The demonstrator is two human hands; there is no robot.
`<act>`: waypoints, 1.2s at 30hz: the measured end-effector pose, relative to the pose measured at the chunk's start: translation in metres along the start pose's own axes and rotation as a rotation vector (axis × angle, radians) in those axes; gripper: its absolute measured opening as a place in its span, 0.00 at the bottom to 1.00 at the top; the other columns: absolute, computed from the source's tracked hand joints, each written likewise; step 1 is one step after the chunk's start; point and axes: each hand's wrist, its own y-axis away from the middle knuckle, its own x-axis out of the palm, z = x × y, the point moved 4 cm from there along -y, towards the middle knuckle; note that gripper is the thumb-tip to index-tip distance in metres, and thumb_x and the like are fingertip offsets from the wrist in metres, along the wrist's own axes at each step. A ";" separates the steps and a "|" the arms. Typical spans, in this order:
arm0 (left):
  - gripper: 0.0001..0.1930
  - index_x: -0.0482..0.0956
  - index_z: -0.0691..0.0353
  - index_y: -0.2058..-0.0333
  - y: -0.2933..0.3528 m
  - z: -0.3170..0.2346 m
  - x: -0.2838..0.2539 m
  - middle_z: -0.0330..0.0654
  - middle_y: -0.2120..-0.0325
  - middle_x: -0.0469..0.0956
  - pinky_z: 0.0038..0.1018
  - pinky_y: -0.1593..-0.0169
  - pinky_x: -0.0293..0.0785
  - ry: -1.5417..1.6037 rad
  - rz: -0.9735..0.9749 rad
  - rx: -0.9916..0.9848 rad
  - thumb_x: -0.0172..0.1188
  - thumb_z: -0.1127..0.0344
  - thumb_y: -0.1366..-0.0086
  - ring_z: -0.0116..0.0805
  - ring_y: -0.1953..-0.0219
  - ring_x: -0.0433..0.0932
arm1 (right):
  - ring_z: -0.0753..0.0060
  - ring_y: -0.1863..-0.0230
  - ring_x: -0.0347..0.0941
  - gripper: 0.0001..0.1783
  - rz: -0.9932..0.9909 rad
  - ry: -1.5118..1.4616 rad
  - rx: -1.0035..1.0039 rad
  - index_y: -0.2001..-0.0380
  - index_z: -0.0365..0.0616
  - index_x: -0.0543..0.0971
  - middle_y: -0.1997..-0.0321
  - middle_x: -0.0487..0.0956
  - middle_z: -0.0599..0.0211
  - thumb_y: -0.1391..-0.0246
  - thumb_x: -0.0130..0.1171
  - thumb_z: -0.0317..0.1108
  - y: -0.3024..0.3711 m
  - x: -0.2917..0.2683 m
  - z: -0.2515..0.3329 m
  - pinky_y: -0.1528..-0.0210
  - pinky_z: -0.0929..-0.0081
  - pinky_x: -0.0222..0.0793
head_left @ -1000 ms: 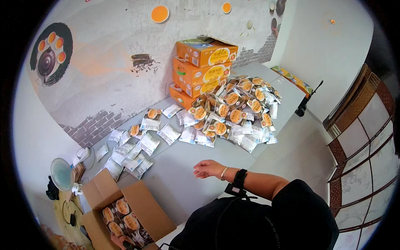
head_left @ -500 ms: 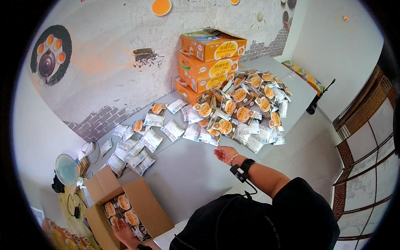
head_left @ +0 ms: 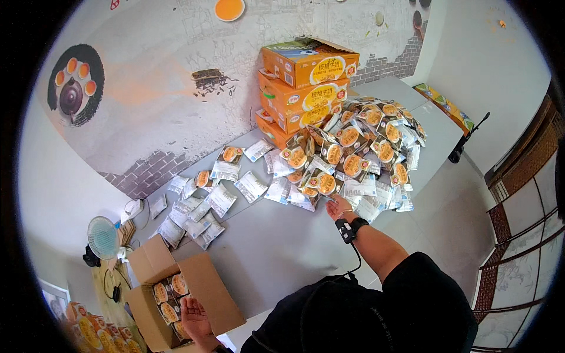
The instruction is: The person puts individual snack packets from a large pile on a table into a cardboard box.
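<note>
An open cardboard box (head_left: 213, 289) at the lower left holds several brown pouches with orange round pictures (head_left: 170, 310). My left hand (head_left: 195, 317) is raised at the box's right inner side, fingers extended and nothing visible in it. To the right lies a large heap of brown-and-silver pouches (head_left: 353, 165) on the grey table (head_left: 265, 247). My right hand (head_left: 338, 207) is at the heap's near edge, fingers reaching toward the closest pouches. Its fingers look extended and no pouch shows in its grasp; whether the fingertips touch one is hard to see.
Orange cartons (head_left: 306, 94) stand stacked against the wall behind the heap. Loose silver-sided pouches (head_left: 220, 200) lie scattered left of it. A round fan-like object (head_left: 103, 237) and cables are at the far left. A folding screen (head_left: 518, 270) stands at the right.
My right hand has moved right and slightly up, closer to the heap's near edge. My left hand has risen from over the packed pouches toward the box's right side. The view has shifted a little.
</note>
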 end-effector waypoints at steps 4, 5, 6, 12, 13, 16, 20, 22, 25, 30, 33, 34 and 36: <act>0.13 0.71 0.64 0.57 0.003 0.008 0.001 0.43 0.65 0.75 0.29 0.56 0.72 -0.026 0.129 -0.047 0.44 0.65 0.37 0.35 0.59 0.73 | 0.69 0.67 0.71 0.14 0.042 -0.080 -0.009 0.67 0.46 0.71 0.70 0.73 0.66 0.48 0.54 0.44 -0.013 0.006 -0.001 0.72 0.73 0.69; 0.13 0.71 0.64 0.57 0.006 0.011 0.007 0.43 0.65 0.75 0.29 0.56 0.72 -0.013 0.138 -0.058 0.44 0.65 0.37 0.35 0.59 0.73 | 0.69 0.68 0.71 0.13 0.037 -0.105 -0.007 0.68 0.46 0.71 0.71 0.73 0.67 0.48 0.54 0.44 -0.019 0.005 -0.001 0.72 0.73 0.69; 0.13 0.71 0.64 0.57 0.009 0.013 0.011 0.43 0.65 0.75 0.29 0.56 0.72 -0.001 0.147 -0.070 0.44 0.64 0.36 0.35 0.59 0.74 | 0.69 0.69 0.71 0.13 0.031 -0.129 -0.006 0.69 0.46 0.71 0.72 0.73 0.68 0.48 0.53 0.44 -0.025 0.005 0.000 0.72 0.72 0.69; 0.15 0.71 0.63 0.56 0.015 0.021 0.009 0.42 0.64 0.75 0.31 0.55 0.71 -0.047 0.060 -0.030 0.43 0.62 0.36 0.35 0.59 0.73 | 0.71 0.71 0.71 0.10 0.052 -0.184 -0.034 0.71 0.46 0.71 0.73 0.75 0.70 0.51 0.58 0.39 -0.047 0.003 0.004 0.65 0.71 0.70; 0.15 0.71 0.63 0.56 0.015 0.022 0.008 0.42 0.64 0.75 0.31 0.55 0.71 -0.050 0.065 -0.033 0.43 0.62 0.36 0.35 0.58 0.73 | 0.71 0.73 0.71 0.10 0.067 -0.174 -0.037 0.71 0.46 0.71 0.74 0.75 0.70 0.51 0.58 0.38 -0.050 0.003 0.004 0.65 0.71 0.70; 0.15 0.71 0.63 0.56 0.019 0.025 0.005 0.42 0.63 0.75 0.31 0.55 0.71 -0.065 0.052 -0.038 0.43 0.62 0.36 0.35 0.58 0.73 | 0.74 0.77 0.71 0.09 0.080 -0.195 -0.039 0.73 0.47 0.71 0.77 0.75 0.72 0.50 0.58 0.38 -0.052 0.006 0.002 0.67 0.72 0.71; 0.14 0.71 0.62 0.57 0.021 0.029 0.006 0.41 0.64 0.75 0.30 0.55 0.72 -0.087 0.029 -0.040 0.44 0.63 0.37 0.35 0.58 0.73 | 0.73 0.79 0.69 0.08 0.102 -0.237 -0.062 0.73 0.45 0.70 0.77 0.73 0.69 0.50 0.57 0.36 -0.049 0.007 0.000 0.71 0.69 0.72; 0.13 0.72 0.62 0.58 0.022 0.029 0.006 0.41 0.64 0.75 0.30 0.55 0.72 -0.085 0.037 -0.045 0.46 0.63 0.37 0.35 0.59 0.73 | 0.73 0.80 0.69 0.08 0.097 -0.220 -0.068 0.73 0.45 0.70 0.79 0.73 0.70 0.50 0.57 0.35 -0.050 0.006 0.000 0.72 0.69 0.72; 0.12 0.72 0.62 0.59 0.023 0.031 0.008 0.41 0.65 0.75 0.30 0.56 0.72 -0.080 0.022 -0.056 0.47 0.64 0.38 0.35 0.60 0.73 | 0.74 0.81 0.69 0.07 0.089 -0.167 -0.100 0.75 0.46 0.70 0.80 0.73 0.71 0.49 0.56 0.34 -0.049 0.007 0.001 0.72 0.72 0.72; 0.12 0.72 0.62 0.59 0.024 0.037 0.015 0.40 0.67 0.75 0.29 0.56 0.71 -0.084 -0.029 -0.078 0.49 0.65 0.39 0.34 0.60 0.72 | 0.70 0.79 0.70 0.08 0.085 -0.190 -0.142 0.71 0.44 0.69 0.79 0.72 0.68 0.50 0.57 0.33 -0.031 0.014 -0.003 0.76 0.69 0.72; 0.12 0.71 0.63 0.58 0.024 0.040 0.020 0.40 0.67 0.74 0.29 0.55 0.70 -0.084 0.034 -0.087 0.48 0.64 0.38 0.34 0.60 0.72 | 0.75 0.77 0.70 0.07 0.153 -0.058 -0.128 0.72 0.47 0.69 0.77 0.73 0.71 0.50 0.57 0.32 0.016 0.035 -0.005 0.74 0.73 0.71; 0.12 0.70 0.63 0.58 0.022 0.041 0.019 0.40 0.66 0.73 0.29 0.55 0.70 -0.063 0.069 -0.120 0.48 0.64 0.38 0.34 0.60 0.72 | 0.75 0.76 0.70 0.07 0.165 -0.007 -0.122 0.72 0.47 0.69 0.76 0.73 0.72 0.50 0.57 0.32 0.026 0.040 -0.006 0.73 0.74 0.71; 0.13 0.70 0.63 0.57 0.018 0.045 0.020 0.40 0.65 0.73 0.30 0.54 0.69 -0.017 0.146 -0.185 0.48 0.64 0.38 0.35 0.59 0.72 | 0.77 0.75 0.71 0.05 0.280 0.157 -0.104 0.71 0.49 0.71 0.74 0.73 0.75 0.50 0.57 0.33 0.043 0.050 -0.006 0.71 0.77 0.70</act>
